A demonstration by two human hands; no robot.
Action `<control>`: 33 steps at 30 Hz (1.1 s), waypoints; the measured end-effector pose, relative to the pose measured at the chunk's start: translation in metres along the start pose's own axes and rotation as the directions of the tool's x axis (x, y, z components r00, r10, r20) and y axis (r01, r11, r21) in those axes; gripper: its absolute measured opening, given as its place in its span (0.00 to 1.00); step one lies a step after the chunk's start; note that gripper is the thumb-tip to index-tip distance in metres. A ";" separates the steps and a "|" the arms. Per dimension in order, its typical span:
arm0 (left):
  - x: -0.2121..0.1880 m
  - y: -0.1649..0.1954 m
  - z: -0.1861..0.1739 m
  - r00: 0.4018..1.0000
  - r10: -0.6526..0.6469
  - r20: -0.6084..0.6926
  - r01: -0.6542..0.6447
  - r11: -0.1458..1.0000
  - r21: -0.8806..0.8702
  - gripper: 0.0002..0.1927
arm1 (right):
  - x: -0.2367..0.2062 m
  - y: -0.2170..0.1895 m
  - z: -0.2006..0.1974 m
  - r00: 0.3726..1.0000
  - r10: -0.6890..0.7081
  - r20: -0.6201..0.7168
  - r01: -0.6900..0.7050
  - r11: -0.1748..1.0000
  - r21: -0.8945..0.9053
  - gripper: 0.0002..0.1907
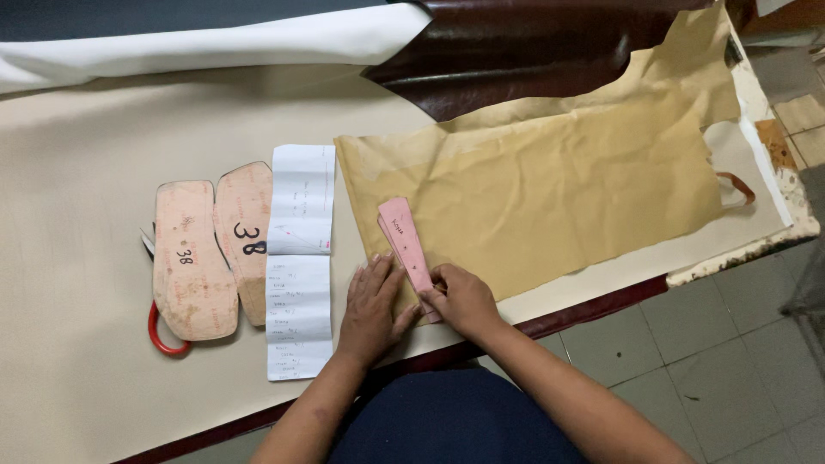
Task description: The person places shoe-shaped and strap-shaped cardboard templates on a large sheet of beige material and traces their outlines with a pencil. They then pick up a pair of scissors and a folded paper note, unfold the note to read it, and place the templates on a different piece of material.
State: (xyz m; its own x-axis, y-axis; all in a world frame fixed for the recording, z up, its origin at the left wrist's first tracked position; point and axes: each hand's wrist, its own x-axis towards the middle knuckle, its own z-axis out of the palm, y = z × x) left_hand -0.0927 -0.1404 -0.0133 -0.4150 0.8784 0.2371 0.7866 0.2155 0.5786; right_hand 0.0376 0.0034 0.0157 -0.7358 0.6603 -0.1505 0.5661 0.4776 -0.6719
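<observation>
Pressing down on the tan leather sheet [550,180], we have our left hand [371,301] spread flat, fingers together and palm down, just at 9 o'clock of the pink pattern strip [406,241]. Our right hand [464,296] has its fingers curled and pinched onto the strip's near end, at the sheet's corner by the desk [77,404] edge. The strip lies on the leather, tilted, its far end pointing to about 11 o'clock.

We judge the likeliest trouble to be the strip sliding: only its near end is held, so the free far end could swing and sit askew on the leather. The sheet is wrinkled toward 2 o'clock and could creep under our palm. At 9 o'clock lie a folded white paper [301,258] and two numbered cardboard insoles [210,249] over red-handled scissors [159,331], well apart from both hands.
</observation>
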 end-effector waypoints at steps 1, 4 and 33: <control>0.000 0.000 0.000 1.000 0.001 -0.002 -0.001 1.000 -0.006 0.38 | -0.003 -0.001 0.001 0.999 -0.034 -0.023 0.034 0.999 -0.026 0.19; 0.000 -0.001 0.001 1.000 0.004 -0.008 -0.005 1.000 -0.015 0.38 | -0.009 -0.004 0.004 0.987 -0.149 -0.065 0.141 0.983 -0.118 0.21; -0.036 -0.002 -0.040 0.998 0.041 0.042 -0.038 0.997 -0.064 0.34 | 0.049 0.006 -0.012 0.980 -0.153 -0.126 0.144 0.987 -0.076 0.17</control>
State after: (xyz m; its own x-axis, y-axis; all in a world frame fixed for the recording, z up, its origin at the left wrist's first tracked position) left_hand -0.0978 -0.1892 0.0088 -0.3629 0.9035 0.2278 0.7712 0.1540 0.6177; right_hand 0.0095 0.0459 0.0126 -0.7606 0.6475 0.0464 0.4812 0.6104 -0.6291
